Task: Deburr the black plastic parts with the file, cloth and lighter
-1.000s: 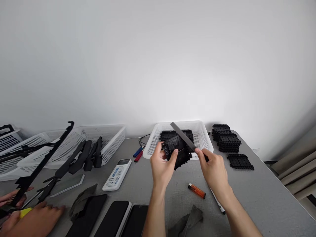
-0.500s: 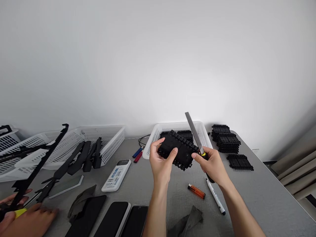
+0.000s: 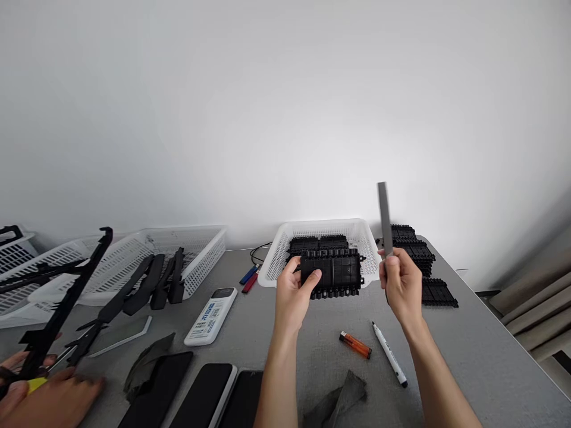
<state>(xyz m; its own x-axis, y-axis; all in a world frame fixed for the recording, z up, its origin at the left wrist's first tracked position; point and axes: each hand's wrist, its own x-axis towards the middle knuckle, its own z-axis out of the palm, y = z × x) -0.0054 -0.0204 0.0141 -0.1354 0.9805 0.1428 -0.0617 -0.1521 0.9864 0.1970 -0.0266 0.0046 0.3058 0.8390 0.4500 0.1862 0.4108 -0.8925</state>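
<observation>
My left hand (image 3: 292, 295) grips a black ribbed plastic part (image 3: 333, 273) by its left end and holds it level just in front of a white mesh basket (image 3: 363, 233). More black parts lie inside that basket. My right hand (image 3: 401, 284) is closed around the handle of a flat grey metal file (image 3: 384, 217), whose blade points straight up, off to the right of the part. File and part are apart.
Black parts (image 3: 413, 252) are stacked right of the basket. An orange lighter (image 3: 355, 345), a marker (image 3: 389, 355), a grey cloth (image 3: 339, 401), phones (image 3: 203, 392), a remote (image 3: 211, 307) and pens (image 3: 250, 277) lie on the grey table. Another person's hands (image 3: 49, 395) work a long black strip (image 3: 62, 309) at left, near other baskets (image 3: 134, 255).
My right hand lifted the file off the black part and swung it upright to the right. My left hand turned the part level.
</observation>
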